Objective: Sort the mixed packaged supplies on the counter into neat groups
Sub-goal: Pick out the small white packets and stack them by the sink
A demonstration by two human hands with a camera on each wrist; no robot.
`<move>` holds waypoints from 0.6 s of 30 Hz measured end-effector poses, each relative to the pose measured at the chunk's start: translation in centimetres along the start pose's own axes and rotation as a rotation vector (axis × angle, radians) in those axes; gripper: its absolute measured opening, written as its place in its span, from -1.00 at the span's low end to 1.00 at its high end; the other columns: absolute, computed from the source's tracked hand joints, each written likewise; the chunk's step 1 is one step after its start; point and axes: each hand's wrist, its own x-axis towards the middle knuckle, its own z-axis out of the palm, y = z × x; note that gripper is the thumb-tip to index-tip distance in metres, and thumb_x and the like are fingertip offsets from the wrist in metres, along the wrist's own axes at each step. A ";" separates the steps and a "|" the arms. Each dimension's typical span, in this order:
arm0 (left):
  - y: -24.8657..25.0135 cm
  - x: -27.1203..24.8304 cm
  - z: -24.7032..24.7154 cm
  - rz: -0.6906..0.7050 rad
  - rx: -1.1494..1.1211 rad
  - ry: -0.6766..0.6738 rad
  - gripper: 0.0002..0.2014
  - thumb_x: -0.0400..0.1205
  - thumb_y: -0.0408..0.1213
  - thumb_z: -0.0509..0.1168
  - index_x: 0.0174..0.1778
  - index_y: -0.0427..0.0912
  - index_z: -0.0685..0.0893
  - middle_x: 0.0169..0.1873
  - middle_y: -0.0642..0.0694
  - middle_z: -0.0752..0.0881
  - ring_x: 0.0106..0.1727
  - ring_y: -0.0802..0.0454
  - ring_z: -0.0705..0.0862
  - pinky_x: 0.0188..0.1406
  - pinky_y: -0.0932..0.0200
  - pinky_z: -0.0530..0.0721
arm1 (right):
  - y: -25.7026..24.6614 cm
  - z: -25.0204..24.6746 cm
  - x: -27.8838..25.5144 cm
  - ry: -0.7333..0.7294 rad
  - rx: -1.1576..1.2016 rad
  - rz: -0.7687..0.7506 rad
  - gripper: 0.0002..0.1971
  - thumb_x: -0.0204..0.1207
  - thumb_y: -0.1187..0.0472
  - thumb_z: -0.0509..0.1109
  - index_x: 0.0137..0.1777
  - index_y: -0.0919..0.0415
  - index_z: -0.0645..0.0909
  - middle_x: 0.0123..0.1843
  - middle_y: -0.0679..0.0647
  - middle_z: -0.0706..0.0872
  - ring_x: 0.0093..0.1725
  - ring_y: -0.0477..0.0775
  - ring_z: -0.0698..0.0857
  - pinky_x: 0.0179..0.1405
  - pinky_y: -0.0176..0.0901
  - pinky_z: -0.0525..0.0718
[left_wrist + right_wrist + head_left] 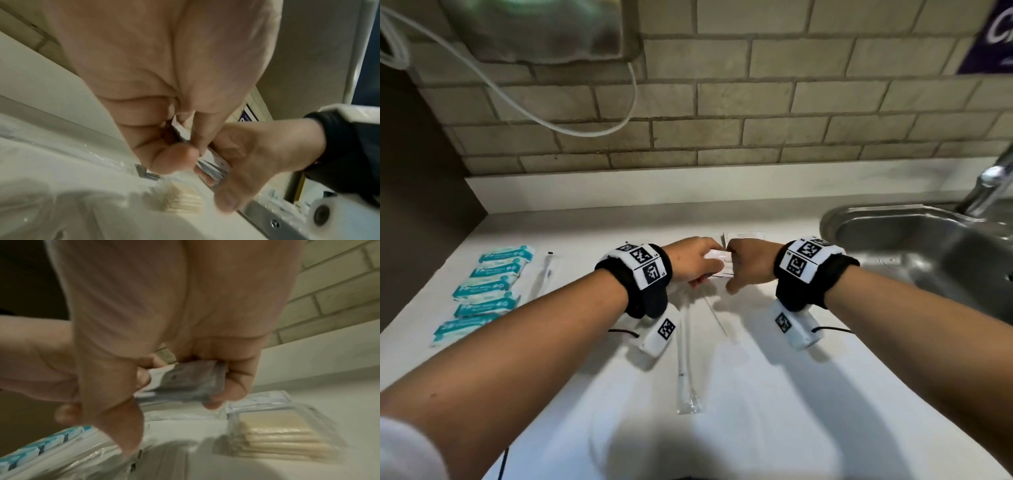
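Note:
Both hands meet at the middle of the white counter [756, 394] and grip one stack of flat white packets [719, 263] between them. My left hand [697, 262] pinches its left end, thumb below and fingers on top. My right hand [744, 270] curls round its right end. The left wrist view shows the stack [216, 164] edge-on between both hands. From the right wrist, the stack [185, 381] sits under curled fingers [232, 386]. Several teal packets [489, 291] lie in a column at the left. Clear packs of beige pads [277, 436] lie below the hands.
A steel sink [928, 246] with a tap [989, 185] fills the right side. Long clear-wrapped sticks lie on the counter, one [684, 359] in front of the hands and one [544, 274] beside the teal packets. Another flat white packet [261, 400] lies by the wall. White tubing [571, 126] hangs over the brick wall.

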 end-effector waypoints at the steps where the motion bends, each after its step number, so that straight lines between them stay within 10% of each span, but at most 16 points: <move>1: 0.4 0.2 0.4 0.003 0.070 -0.004 -0.78 0.70 -0.25 0.24 0.26 -0.14 0.55 -0.22 -0.19 0.71 -0.30 -0.07 0.64 -0.31 0.12 0.63 | 0.7 0.0 -0.2 -0.020 0.012 -0.010 -0.69 0.31 0.05 0.54 -0.13 0.13 0.48 -0.21 0.01 0.65 -0.15 0.12 0.64 -0.17 -0.07 0.59; 5: 2.2 0.9 2.7 -0.002 0.323 -0.059 -0.85 0.68 -0.32 0.22 0.12 -0.24 0.62 -0.26 -0.12 0.71 -0.28 -0.04 0.61 -0.31 0.16 0.57 | 3.4 0.0 -1.7 -0.004 -0.038 -0.009 -0.80 0.37 0.17 0.49 -0.04 0.17 0.60 -0.11 0.07 0.68 -0.13 0.12 0.60 -0.20 -0.12 0.54; 10: 3.3 2.4 5.6 -0.026 0.578 -0.095 -0.75 0.68 -0.29 0.20 0.27 -0.23 0.56 0.13 -0.19 0.69 0.16 -0.17 0.67 0.09 0.05 0.63 | 4.6 1.7 -2.1 0.001 -0.220 -0.042 -0.83 0.46 0.21 0.44 0.03 0.19 0.62 -0.09 0.09 0.64 -0.08 0.12 0.58 -0.15 -0.19 0.45; 18: 4.7 3.0 7.7 -0.081 0.820 -0.161 -0.60 0.55 -0.37 0.36 0.31 -0.18 0.49 -0.04 -0.05 0.64 -0.07 -0.10 0.69 -0.16 0.07 0.64 | 6.2 3.7 -2.6 0.058 -0.388 0.002 -0.58 0.56 -0.04 0.29 0.41 -0.03 0.47 0.23 0.08 0.63 0.18 0.22 0.69 -0.05 -0.05 0.58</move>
